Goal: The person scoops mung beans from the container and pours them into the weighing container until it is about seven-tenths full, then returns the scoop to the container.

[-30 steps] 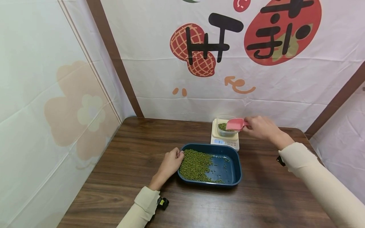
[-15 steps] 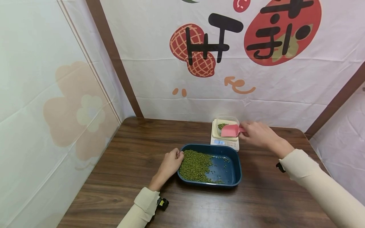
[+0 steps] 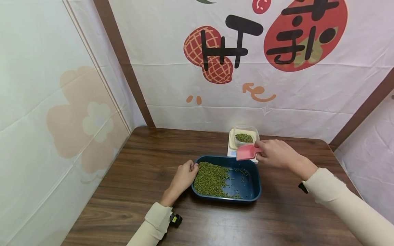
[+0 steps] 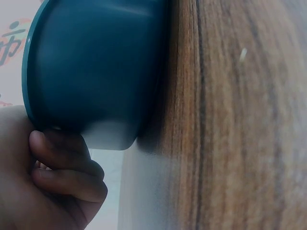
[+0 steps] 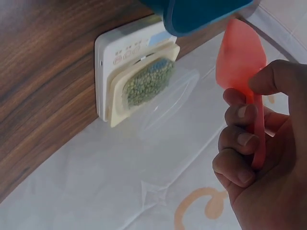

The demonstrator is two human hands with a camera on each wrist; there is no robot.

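Since the earlier frame, the pink scoop (image 3: 245, 152) and the right hand (image 3: 274, 152) have moved nearer, from over the clear container (image 3: 246, 127) to the far rim of the blue tray (image 3: 228, 198). In the head view, the right hand is clamped on the scoop's handle, the blade pointing left and partly covering the near end of the white scale (image 3: 231, 152). The container stands on the scale with green beans (image 3: 209, 179) inside; more beans lie heaped in the left part of the tray, with a few scattered to the right. The left hand (image 3: 184, 176) is at the tray's left end, on the dark wooden surface (image 3: 154, 153).

In the left wrist view, the left hand's fingers are curled together at the tray's corner; the light is dim, but they seem clamped on its rim.

In the right wrist view, the right hand's fingers wrap the scoop's handle, thumb by the blade, with scoop and container well apart.
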